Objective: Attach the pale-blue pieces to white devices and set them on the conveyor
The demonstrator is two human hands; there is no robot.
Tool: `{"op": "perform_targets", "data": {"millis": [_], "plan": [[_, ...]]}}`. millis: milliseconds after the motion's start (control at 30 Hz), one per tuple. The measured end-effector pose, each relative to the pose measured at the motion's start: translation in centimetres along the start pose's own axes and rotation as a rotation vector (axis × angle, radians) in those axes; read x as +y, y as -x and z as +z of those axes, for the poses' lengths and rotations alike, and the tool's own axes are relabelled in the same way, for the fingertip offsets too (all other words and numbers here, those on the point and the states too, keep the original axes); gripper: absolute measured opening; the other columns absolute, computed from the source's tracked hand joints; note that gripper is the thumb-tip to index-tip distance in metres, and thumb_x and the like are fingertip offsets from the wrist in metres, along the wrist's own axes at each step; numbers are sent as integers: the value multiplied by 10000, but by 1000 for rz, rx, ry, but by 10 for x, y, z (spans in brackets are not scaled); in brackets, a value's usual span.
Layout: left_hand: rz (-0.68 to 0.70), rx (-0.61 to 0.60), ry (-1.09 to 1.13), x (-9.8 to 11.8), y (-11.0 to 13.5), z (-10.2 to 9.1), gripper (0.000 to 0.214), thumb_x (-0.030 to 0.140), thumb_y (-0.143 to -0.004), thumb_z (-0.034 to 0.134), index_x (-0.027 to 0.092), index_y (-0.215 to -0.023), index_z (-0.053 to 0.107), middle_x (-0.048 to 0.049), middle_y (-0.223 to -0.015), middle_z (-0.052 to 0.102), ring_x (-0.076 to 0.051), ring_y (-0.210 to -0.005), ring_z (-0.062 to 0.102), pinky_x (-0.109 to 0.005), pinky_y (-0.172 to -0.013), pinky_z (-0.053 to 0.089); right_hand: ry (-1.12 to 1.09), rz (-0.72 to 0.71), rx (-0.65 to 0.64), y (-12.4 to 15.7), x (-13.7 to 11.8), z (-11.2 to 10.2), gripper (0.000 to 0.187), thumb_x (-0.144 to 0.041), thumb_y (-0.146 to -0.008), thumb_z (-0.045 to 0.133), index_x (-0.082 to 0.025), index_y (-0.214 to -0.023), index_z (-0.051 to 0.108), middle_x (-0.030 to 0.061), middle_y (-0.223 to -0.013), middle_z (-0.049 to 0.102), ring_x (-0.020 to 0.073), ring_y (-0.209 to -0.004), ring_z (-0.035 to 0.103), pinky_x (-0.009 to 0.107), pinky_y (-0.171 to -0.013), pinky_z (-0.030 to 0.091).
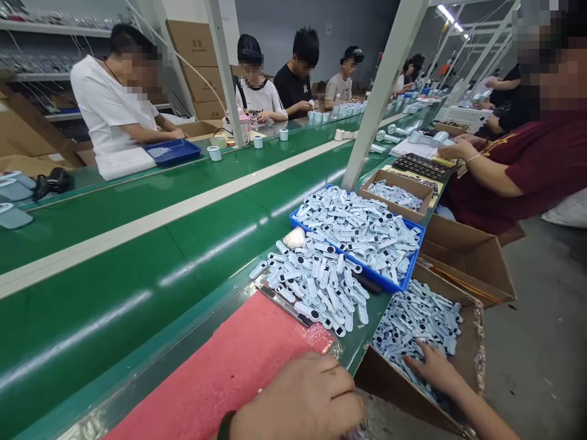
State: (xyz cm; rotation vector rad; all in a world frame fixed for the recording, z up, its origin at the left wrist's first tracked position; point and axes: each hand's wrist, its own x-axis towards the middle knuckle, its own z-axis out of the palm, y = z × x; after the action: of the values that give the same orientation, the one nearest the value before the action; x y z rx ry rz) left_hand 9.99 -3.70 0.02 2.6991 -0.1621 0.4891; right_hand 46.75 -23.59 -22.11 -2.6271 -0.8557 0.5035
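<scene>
A white T-shirt (262, 98) across the belt bears dark letters (partly hidden by the arms), perhaps "evol"; a black T-shirt (293, 88) shows a small white logo, unreadable.

I'm looking at a factory assembly line: a long green conveyor belt (137, 244), workers (114, 104) seated along both sides, a blue tray (413, 269) and cardboard boxes (468, 256) heaped with identical small plastic parts (362, 226), stacked cartons (197, 67) and shelving (41, 43) behind.

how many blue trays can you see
2: one blue tray heaped with white parts beside the belt near the worker's hands, one smaller blue tray across the belt by a white-shirted person. Others may be hidden.
</scene>
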Motion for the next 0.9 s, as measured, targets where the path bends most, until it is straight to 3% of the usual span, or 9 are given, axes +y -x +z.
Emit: {"op": "perform_targets", "data": {"millis": [100, 267, 400, 533, 600, 700, 800, 900], "plan": [[-7, -50, 2, -2, 2, 3, 58, 263, -994, 598, 206, -1006, 594, 17, -910, 680, -159, -813, 571, -332, -687, 448, 61, 47, -93, 4, 6, 17, 755, -772, -493, 656, -237, -1021, 726, 255, -1126, 697, 568, -1067, 664, 722, -866, 490], [-33, -119, 18, -2, 2, 1, 86, 207, -986, 578, 222, -1070, 593, 2, -943, 681, -157, -885, 601, -320, -766, 479, 26, -74, -257, 3, -4, 34, 890, -755, -682, 611, -217, -1391, 614, 190, -1288, 648, 375, -1198, 654, 465, -999, 519], [-46, -119, 42, -2, 1, -2, 152, 192, -957, 575, 224, -1105, 588, -3, -980, 686, -167, -876, 600, -336, -747, 481, 15, -76, -263, 3, -15, 47, 857, -612, -759, 636, -191, -1494, 509, 177, -1311, 616, 333, -1237, 624, 407, -1047, 477], [-33, -69, 68, -4, 0, -1, 187, 152, -917, 546, 214, -1089, 584, -9, -989, 688, -167, -833, 583, -347, -721, 471, -2, 7, -197, 1, -19, 46, 618, -411, -777, 635, -172, -1346, 629, 174, -1229, 646, 346, -1168, 649, 430, -1049, 455], [-29, -60, 76, -4, 0, 0, 188, 141, -912, 535, 207, -1082, 581, -16, -992, 690, -167, -845, 589, -344, -736, 473, -42, 43, -164, 1, -19, 41, 425, -347, -769, 631, -183, -1152, 716, 153, -1166, 677, 327, -1119, 666, 420, -1036, 457], [-17, -49, 79, -5, 1, 0, 192, 130, -910, 523, 206, -1077, 578, -13, -988, 697, -170, -873, 604, -338, -751, 469, -152, 96, -124, 2, -17, 31, 213, -343, -742, 677, -200, -892, 726, 93, -982, 726, 275, -951, 695, 413, -966, 494], [-6, -31, 75, -5, 1, -1, 212, 116, -906, 505, 207, -1082, 581, -9, -975, 706, -173, -862, 607, -338, -735, 459, -303, 178, -53, 3, -15, 19, 222, -417, -696, 710, -210, -776, 706, 47, -758, 714, 266, -761, 685, 409, -832, 533], [-2, -6, 79, -5, 1, -2, 219, 108, -912, 489, 203, -1084, 584, -16, -974, 705, -168, -848, 607, -334, -730, 463, -491, 266, 77, 4, -13, 2, 298, -504, -627, 727, -222, -717, 687, 50, -693, 706, 288, -730, 683, 374, -706, 538]]}}
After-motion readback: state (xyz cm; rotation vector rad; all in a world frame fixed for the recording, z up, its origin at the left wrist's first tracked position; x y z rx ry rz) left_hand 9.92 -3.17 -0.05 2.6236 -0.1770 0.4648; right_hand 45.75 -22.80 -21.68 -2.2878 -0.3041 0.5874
